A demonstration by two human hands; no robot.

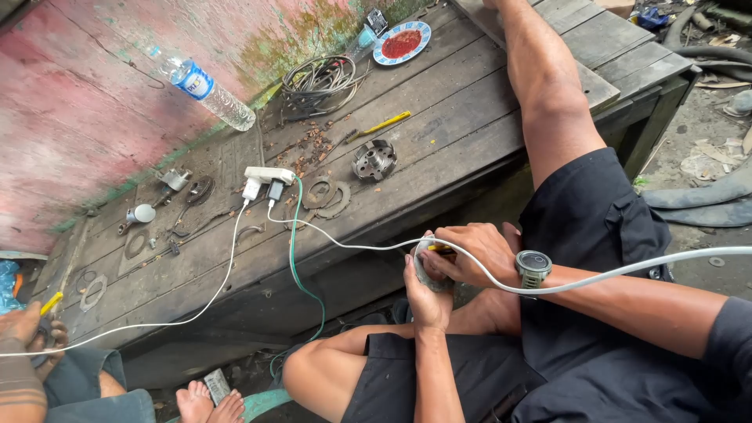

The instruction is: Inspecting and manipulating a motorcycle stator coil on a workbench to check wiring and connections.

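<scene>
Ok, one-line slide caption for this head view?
Seated person's left hand and right hand hold a small round metal part beside a wooden bench strewn with metal parts and a power strip.

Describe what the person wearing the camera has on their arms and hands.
Both hands are bare, no gloves or rings that can be made out. The left hand has a bare forearm with nothing on the wrist. The right hand has a round grey-green wristwatch with a dark face on its wrist. A short dark sleeve covers the right upper arm.
</scene>
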